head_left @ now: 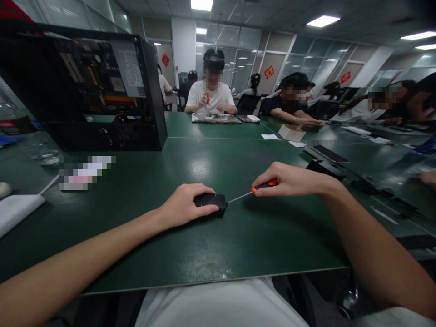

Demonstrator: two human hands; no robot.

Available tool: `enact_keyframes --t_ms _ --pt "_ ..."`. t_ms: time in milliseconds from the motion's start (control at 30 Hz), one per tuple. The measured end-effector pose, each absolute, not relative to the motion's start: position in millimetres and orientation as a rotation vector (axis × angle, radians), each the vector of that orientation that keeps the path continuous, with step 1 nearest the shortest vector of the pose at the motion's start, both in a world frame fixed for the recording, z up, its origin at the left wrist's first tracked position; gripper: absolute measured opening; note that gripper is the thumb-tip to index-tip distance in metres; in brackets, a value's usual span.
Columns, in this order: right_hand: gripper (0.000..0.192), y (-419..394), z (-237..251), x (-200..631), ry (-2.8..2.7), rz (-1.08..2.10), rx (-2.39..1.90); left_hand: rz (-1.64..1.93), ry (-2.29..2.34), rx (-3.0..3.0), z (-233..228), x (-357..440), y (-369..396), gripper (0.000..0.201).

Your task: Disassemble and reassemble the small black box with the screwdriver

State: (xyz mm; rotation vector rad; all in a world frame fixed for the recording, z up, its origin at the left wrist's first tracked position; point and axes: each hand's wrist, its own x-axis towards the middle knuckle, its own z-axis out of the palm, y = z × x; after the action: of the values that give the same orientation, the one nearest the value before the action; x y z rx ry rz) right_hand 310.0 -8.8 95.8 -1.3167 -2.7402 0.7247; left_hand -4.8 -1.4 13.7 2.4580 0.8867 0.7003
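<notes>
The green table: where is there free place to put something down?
Bare: the strip of green table from the black block to the near edge; also beyond the left hand and right hand, right of the computer case. Crowded: left, by the white object; right, by the black parts.

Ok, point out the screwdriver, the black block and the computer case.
Screwdriver (pixel 241 196), head view: on its metal shaft.
Black block (pixel 215 200), head view: on its top face.
Computer case (pixel 154 93), head view: on its narrow side panel.
</notes>
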Motion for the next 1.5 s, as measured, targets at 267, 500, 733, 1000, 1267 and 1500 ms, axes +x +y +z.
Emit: enact_keyframes --t_ms 267,500,733,1000,1267,1500 --pt "0.051 -10.2 99.5 313.7 -2.678 0.667 -1.33 0.69 0.875 2.489 13.2 -5.9 -0.7 0.033" --pt "0.049 -10.1 96.6 310.1 -2.688 0.66 -1.283 0.674 0.877 2.506 15.4 -4.9 -1.6 0.033" --pt "0.048 -12.3 98.4 313.0 -2.686 0.64 -1.307 0.684 0.872 2.498 15.6 -5.3 -1.1 0.033" --pt "0.049 -7.9 93.3 310.4 -2.71 0.682 -1.264 0.673 0.868 2.502 14.8 -6.3 -0.8 0.032" --pt "0.068 37.3 35.2 307.9 -2.749 0.54 -1.075 0.626 0.745 2.526 12.5 -10.4 5.8 0.034" --pt "0.066 41.5 15.7 295.0 -2.642 0.201 -0.866 0.646 0.713 2.573 9.4 -10.9 7.5 0.036"
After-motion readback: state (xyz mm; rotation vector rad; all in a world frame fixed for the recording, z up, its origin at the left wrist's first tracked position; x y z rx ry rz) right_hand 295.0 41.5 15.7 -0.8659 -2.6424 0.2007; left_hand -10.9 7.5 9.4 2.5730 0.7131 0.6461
